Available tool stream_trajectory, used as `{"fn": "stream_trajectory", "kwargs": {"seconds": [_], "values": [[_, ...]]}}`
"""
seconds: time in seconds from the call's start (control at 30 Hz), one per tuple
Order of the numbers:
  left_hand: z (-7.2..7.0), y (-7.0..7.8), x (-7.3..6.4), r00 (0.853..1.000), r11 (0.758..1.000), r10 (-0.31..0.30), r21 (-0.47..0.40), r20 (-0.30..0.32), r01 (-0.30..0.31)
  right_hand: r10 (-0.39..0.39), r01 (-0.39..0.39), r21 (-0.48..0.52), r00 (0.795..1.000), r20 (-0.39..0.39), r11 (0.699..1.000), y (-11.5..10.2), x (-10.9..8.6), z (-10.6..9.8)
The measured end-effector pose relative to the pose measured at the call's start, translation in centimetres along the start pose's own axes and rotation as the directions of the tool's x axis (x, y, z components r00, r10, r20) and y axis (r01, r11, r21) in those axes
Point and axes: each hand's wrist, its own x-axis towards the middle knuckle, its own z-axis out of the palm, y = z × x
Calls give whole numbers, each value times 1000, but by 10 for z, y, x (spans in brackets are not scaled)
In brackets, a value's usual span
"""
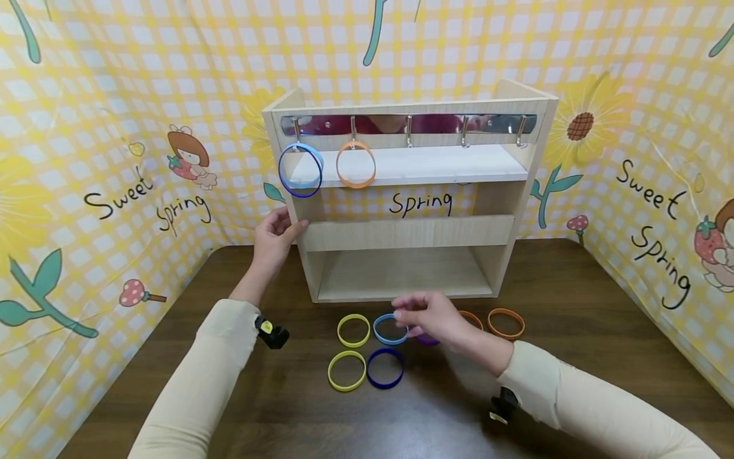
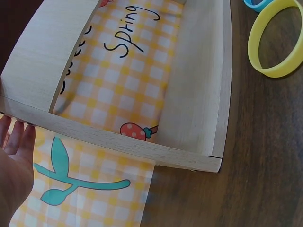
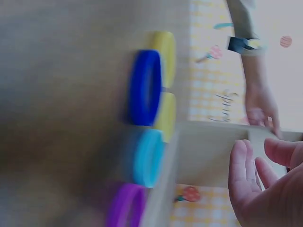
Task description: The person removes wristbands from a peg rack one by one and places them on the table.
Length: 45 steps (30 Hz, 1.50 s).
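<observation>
My left hand (image 1: pixel 275 239) holds the left side panel of a wooden shelf unit (image 1: pixel 410 233), thumb at its front edge. In the left wrist view, the fingers (image 2: pixel 26 142) touch that panel from outside. My right hand (image 1: pixel 432 319) hovers over the table with fingers loosely bent and nothing between them. Beneath or beside it lie a light blue wristband (image 1: pixel 377 336), a partly hidden purple wristband (image 1: pixel 427 340) and a partly covered orange one. A dark blue wristband (image 1: pixel 385 386) and two yellow wristbands (image 1: pixel 346 387) lie nearer and to the left.
A metal hook strip (image 1: pixel 381 124) runs along the unit's top. Its leftmost hook carries a dark blue wristband (image 1: pixel 301 195) and a light blue one; the second carries an orange wristband (image 1: pixel 356 185). Another orange wristband (image 1: pixel 506 336) lies right on the table. Checked cloth (image 1: pixel 86 64) surrounds the table.
</observation>
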Motion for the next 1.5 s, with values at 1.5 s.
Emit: {"fn": "stream_trajectory", "kwargs": {"seconds": [1.5], "values": [[-2, -1, -2, 1000, 1000, 9, 2, 4, -9, -136, 232, 307, 944, -302, 923, -154, 87, 2]]}}
